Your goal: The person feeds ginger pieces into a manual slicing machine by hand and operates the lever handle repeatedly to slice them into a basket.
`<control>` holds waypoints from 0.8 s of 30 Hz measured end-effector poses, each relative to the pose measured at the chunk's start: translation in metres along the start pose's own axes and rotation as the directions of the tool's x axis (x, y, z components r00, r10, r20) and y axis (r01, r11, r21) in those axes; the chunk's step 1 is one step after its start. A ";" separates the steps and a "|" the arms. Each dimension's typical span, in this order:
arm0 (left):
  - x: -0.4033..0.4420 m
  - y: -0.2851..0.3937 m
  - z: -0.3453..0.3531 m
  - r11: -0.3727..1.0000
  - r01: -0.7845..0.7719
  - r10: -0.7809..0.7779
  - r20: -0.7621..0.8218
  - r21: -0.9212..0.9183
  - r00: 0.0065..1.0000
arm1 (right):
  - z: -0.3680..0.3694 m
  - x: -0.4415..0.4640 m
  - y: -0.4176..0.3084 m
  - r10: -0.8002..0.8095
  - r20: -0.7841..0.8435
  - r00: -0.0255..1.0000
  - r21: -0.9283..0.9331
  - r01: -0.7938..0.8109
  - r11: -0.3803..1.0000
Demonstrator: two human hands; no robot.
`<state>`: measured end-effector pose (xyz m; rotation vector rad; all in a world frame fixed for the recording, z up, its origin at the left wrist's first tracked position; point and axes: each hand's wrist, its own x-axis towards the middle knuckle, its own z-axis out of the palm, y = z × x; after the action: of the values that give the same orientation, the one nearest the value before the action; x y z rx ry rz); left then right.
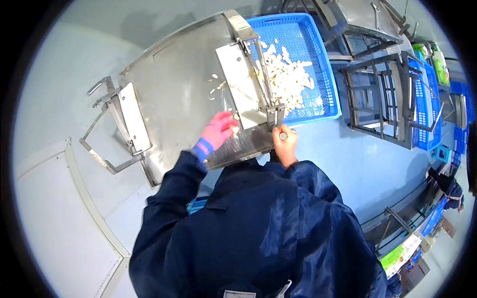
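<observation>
My right hand point(284, 145) is bare and wrapped round the handle point(283, 135) of a hinged metal lever blade point(265, 74) on the table's right side. The blade runs along a white cutting board point(242, 85). My left hand point(219, 130), in a pink glove with a blue band at the wrist, is just left of the board's near end. Its fingers are curled together, and whatever they hold is too small to name. Small pale pieces point(214, 84) lie on the metal table point(179, 89). Right of the blade, many whitish slices point(285, 77) lie in a blue perforated crate point(325, 92).
A second lever cutter with a white board point(134, 118) is fixed at the table's left end. Metal frames point(370, 94) and another blue crate point(426, 104) stand to the right. Another person point(449, 188) is at the far right. A white panel point(64, 218) is at lower left.
</observation>
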<state>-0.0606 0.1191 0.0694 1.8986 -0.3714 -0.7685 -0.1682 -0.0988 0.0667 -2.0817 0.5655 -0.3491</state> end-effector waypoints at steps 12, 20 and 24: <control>0.133 -0.001 0.078 0.996 -0.048 -0.006 -0.582 -0.077 0.813 | -0.022 0.025 -0.067 0.059 0.013 0.998 -0.021 -0.059 0.998; 0.117 -0.004 0.094 0.985 -0.033 -0.062 -0.520 -0.171 0.852 | -0.020 0.025 -0.060 0.039 0.022 0.999 -0.058 -0.038 0.998; 0.120 -0.013 0.102 0.996 -0.038 -0.019 -0.576 -0.087 0.817 | -0.019 0.023 -0.056 0.095 0.053 0.994 -0.076 -0.090 0.993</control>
<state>-0.0390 -0.0136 -0.0129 1.9296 0.0403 -0.1648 -0.1431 -0.0981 0.1247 -2.1209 0.6469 -0.2177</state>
